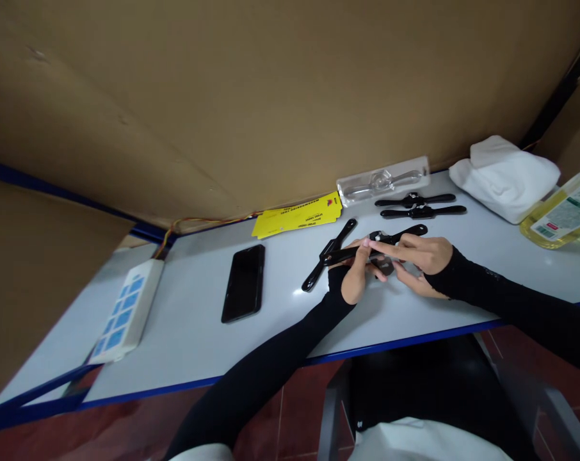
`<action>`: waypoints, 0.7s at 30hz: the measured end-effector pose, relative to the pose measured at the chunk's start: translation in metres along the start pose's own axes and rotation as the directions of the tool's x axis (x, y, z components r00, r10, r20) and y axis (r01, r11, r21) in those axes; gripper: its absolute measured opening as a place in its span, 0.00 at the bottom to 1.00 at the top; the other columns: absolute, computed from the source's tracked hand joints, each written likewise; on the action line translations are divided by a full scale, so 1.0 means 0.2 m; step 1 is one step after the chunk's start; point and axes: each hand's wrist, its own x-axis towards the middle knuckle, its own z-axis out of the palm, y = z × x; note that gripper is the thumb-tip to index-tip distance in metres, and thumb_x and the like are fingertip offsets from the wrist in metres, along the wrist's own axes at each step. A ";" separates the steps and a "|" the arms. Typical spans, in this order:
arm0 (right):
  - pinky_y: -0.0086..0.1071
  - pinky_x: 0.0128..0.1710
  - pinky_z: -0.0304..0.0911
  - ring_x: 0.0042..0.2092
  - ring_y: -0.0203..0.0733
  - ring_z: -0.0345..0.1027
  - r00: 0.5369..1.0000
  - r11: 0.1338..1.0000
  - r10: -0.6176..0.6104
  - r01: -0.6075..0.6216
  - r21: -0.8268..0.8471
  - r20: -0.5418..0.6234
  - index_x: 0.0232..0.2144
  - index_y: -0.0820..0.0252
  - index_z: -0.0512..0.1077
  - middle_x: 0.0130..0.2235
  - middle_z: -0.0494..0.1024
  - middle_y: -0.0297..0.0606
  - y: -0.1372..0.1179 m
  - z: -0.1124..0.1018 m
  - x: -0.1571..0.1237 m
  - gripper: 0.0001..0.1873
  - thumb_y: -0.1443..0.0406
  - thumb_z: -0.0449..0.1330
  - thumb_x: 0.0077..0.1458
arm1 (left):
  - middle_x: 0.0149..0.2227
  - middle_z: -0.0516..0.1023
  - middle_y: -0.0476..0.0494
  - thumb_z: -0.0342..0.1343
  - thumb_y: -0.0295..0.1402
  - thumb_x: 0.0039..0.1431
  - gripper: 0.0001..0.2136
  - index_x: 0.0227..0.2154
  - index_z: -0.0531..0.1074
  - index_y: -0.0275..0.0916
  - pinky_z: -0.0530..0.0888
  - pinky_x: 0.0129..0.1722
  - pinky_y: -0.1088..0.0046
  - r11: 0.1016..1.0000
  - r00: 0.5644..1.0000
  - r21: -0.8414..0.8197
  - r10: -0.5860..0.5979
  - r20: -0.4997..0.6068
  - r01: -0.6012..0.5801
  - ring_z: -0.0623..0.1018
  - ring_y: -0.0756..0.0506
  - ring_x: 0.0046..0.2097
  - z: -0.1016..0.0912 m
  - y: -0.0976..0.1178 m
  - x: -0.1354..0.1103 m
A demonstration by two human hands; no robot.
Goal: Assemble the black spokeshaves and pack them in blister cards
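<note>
White table (194, 333), with a white cloth bundle (504, 173) at its far right. My right hand (422, 256) and left hand (357, 275) are together over the tabletop, the left clamped on a black two-handled tool (390, 239); whether the right also grips it, I cannot tell. Left of them lies a phone (244, 282).

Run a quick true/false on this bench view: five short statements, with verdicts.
1. The left hand and right hand both touch one black tool. True.
2. The phone has a lit screen. False: the phone's screen is dark.
3. A white cloth lies beside the bottle of yellow liquid. True.
4. The cards are blue. False: the cards are yellow.
5. A second black tool lies slantwise next to the left hand. True.
</note>
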 end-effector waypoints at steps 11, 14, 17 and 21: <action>0.29 0.26 0.59 0.26 0.32 0.64 0.972 0.998 -0.040 0.027 -0.058 -0.230 0.58 0.57 0.79 0.31 0.78 0.32 0.00 0.00 0.02 0.23 0.67 0.61 0.62 | 0.35 0.83 0.37 0.65 0.55 0.60 0.26 0.42 0.82 0.32 0.78 0.16 0.74 0.998 0.996 0.053 0.012 0.085 -0.016 0.82 0.45 0.26 -0.01 0.00 -0.02; 0.28 0.25 0.60 0.24 0.32 0.62 0.963 0.999 -0.001 0.016 0.051 -0.269 0.56 0.58 0.79 0.29 0.77 0.31 -0.01 0.01 0.02 0.20 0.66 0.60 0.63 | 0.35 0.83 0.38 0.66 0.55 0.59 0.26 0.40 0.82 0.33 0.79 0.15 0.72 0.999 0.999 0.035 0.036 0.040 -0.038 0.82 0.44 0.26 0.00 0.00 -0.02; 0.26 0.23 0.59 0.23 0.31 0.59 0.982 0.962 0.063 -0.012 0.272 -0.178 0.58 0.59 0.78 0.27 0.75 0.29 -0.03 0.00 0.01 0.22 0.66 0.60 0.63 | 0.36 0.84 0.37 0.67 0.54 0.58 0.24 0.38 0.82 0.33 0.78 0.15 0.74 0.999 0.999 0.028 0.027 0.026 -0.027 0.82 0.45 0.27 0.00 -0.01 -0.01; 0.24 0.21 0.56 0.22 0.30 0.55 0.992 0.872 0.123 -0.112 0.477 0.007 0.60 0.59 0.77 0.26 0.72 0.26 -0.03 -0.03 0.01 0.24 0.67 0.61 0.63 | 0.40 0.84 0.34 0.66 0.55 0.59 0.25 0.38 0.82 0.33 0.77 0.15 0.74 1.000 1.000 0.020 0.020 0.003 -0.020 0.83 0.45 0.28 0.00 -0.02 -0.01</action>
